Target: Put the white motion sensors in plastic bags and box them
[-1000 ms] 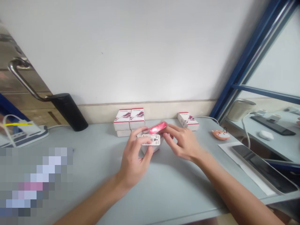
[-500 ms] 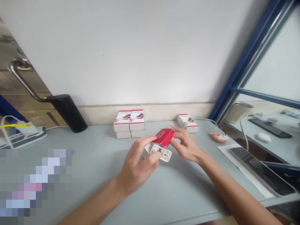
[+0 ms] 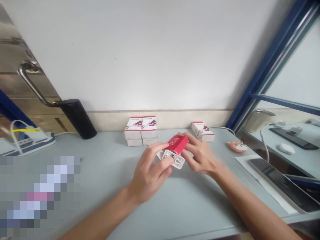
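Left hand [image 3: 148,172] clamps white part [image 3: 180,163], right hand [image 3: 202,156] red flap [image 3: 178,143] — apparent alignment step, next requiring steady support.

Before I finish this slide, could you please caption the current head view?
Left hand holding a white slotted piece, right hand at a red flap, stacked boxes behind on the desk.

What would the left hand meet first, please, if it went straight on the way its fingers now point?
Probably the red flap: the left hand points rightward and away at it and seems to touch its edge, though depth there is hard to judge.
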`<state>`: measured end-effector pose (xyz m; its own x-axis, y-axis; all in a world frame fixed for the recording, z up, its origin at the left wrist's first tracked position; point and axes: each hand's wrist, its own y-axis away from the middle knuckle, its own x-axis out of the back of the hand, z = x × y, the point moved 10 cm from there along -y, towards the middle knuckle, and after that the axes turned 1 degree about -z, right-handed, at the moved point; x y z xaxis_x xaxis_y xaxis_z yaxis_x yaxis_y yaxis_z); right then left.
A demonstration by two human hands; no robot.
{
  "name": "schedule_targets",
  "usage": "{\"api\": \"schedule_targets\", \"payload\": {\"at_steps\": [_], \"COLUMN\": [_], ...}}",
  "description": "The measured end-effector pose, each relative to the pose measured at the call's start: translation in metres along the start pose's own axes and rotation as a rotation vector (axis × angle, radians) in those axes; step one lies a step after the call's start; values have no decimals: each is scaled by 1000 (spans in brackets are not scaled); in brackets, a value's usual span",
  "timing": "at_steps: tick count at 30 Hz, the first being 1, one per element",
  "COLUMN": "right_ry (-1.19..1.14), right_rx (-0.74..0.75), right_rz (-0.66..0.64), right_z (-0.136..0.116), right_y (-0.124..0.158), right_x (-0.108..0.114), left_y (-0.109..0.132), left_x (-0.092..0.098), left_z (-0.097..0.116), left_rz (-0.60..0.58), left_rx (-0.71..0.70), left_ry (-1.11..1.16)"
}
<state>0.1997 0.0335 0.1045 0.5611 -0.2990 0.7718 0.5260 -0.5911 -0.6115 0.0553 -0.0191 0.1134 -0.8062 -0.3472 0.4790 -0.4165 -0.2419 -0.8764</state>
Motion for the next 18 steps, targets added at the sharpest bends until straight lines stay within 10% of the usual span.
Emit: {"api": "schedule_targets", "payload": {"at_steps": [7, 18], "right_ry": [-318, -86], "right_rx": [-92, -163], "right_rz": [37, -31], "right_z": [8, 30], "right_y": [-2, 2], "right_x": [3, -6], "left_y": [3, 4], "left_x": [-2, 9], "left_z": [-8, -31], "left_rz": [20, 98], "left_rx": [36, 135], "left_ry": [37, 49]}}
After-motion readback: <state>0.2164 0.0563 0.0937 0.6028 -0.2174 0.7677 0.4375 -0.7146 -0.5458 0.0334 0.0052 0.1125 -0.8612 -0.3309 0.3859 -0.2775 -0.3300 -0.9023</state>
